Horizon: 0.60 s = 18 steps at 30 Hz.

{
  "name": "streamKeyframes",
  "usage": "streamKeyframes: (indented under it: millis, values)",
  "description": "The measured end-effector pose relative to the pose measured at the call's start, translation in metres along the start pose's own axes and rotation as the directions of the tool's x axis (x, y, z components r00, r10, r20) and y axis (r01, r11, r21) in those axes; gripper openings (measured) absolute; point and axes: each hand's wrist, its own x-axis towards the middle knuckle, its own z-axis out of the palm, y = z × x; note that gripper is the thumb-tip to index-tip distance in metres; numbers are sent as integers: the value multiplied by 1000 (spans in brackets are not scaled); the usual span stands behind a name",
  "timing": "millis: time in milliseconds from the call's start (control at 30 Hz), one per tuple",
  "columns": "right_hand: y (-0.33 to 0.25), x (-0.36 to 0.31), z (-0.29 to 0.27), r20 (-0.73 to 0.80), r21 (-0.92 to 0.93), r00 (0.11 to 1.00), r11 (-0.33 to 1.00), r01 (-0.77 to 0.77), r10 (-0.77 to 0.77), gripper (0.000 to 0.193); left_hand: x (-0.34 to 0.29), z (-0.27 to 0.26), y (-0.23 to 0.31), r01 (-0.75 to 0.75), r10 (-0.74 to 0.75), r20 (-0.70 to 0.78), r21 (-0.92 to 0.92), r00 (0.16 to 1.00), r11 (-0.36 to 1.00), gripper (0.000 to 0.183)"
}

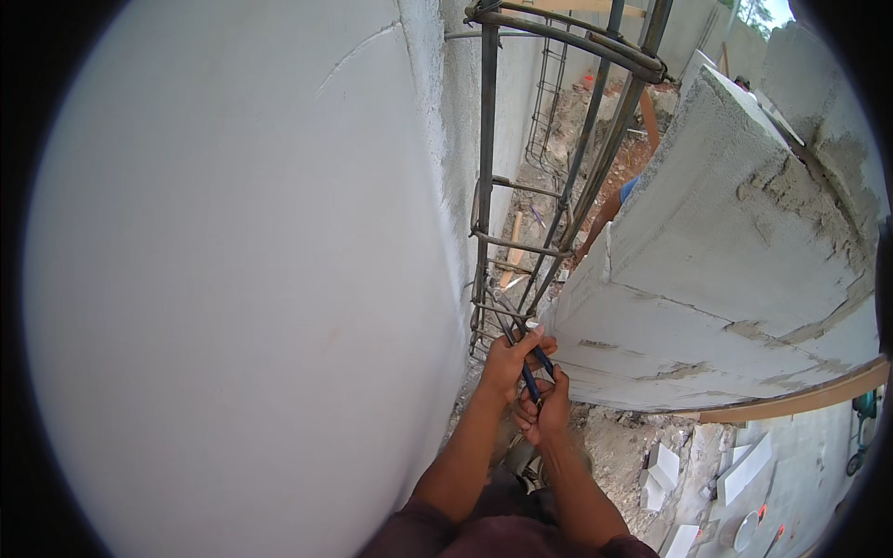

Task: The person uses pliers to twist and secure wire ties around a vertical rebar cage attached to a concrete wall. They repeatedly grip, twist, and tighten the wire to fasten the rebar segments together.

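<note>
Both arms reach forward to a pair of pincers [531, 383] with long dark blue handles. Their dark jaw end lies against the lower part of an upright steel rebar cage [487, 139]. My left hand [504, 368] is closed round the handles, nearer the jaws. Lower down, my right hand [553, 405] grips the handle ends with bent fingers. Square stirrups link the cage's long bars, and one stirrup [521, 246] crosses just above the work. The exact spot where the jaws meet the steel is too small to make out.
A smooth white wall [242, 279] fills the left side, close to my left arm. On the right stands a block wall [707, 251] with mortar smears. White block pieces [744, 470] and a white bucket [745, 531] lie below. Beyond the cage, part of another person's arm [603, 219] shows.
</note>
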Motion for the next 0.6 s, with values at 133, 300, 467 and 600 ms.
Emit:
streamKeyframes:
  millis: [133, 300, 467, 600]
  values:
    - [13, -7, -7, -258, -165, 965, 982, -94, 49, 62, 27, -11, -21, -8, 15, 62, -115, 998, 993, 26]
    - [34, -29, 7, 74, -991, 517, -5, 135, -852, 60, 26, -2, -25, -64, 57, -120, -53, 991, 997, 27]
    - [24, -13, 13, 309, -949, 561, -285, 133, -768, 47, 29, 5, -28, -108, 108, -181, 12, 978, 994, 29]
    - [10, -18, 27, 189, -982, 625, -149, 116, -757, 41, 20, 9, -24, -118, 117, -115, -3, 986, 993, 28]
